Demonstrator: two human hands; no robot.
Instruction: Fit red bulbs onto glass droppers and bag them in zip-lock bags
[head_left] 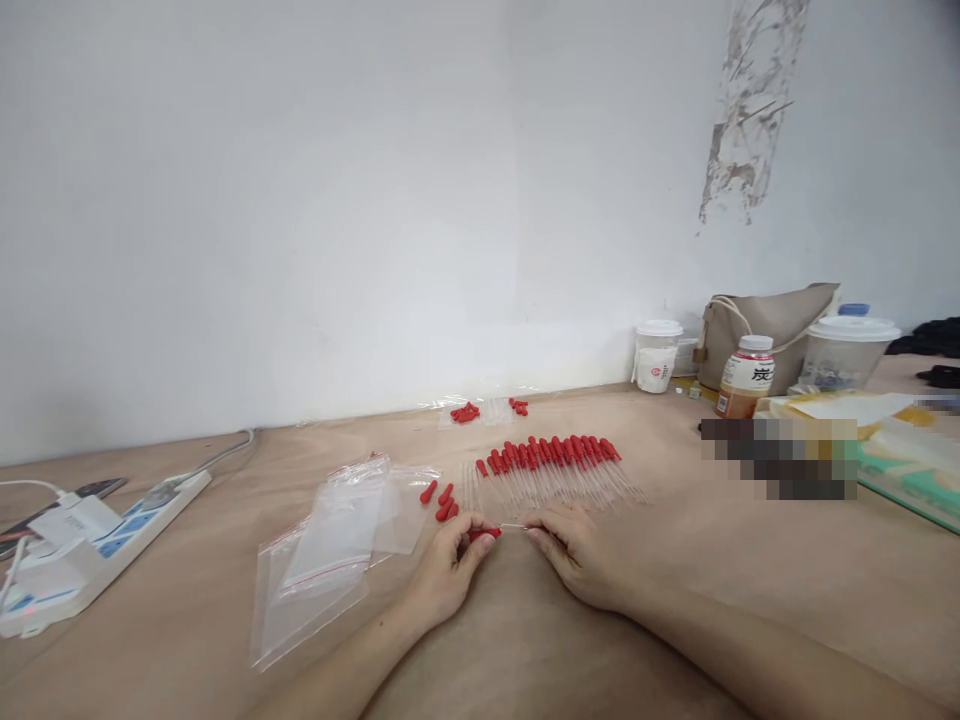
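Note:
Between thumb and fingers, my left hand (453,560) pinches a red rubber dropper bulb (487,533). My right hand (574,550) is closed on a thin glass dropper tube (514,526), whose near end points at the bulb's mouth; whether the two touch I cannot tell. Just beyond my hands lies a row of droppers (555,455), glass tubes with red bulbs on them. Several bare glass tubes (470,487) lie at the row's left end. Loose red bulbs (445,494) rest beyond my left hand.
Clear zip bags (330,535) lie at left, beside a white power strip (112,550) with plugged-in chargers. Near the wall sits a bag of bulbs and tubes (491,411). At right stand a lidded cup (658,357), a drink bottle (746,378) and a grey bag (780,320).

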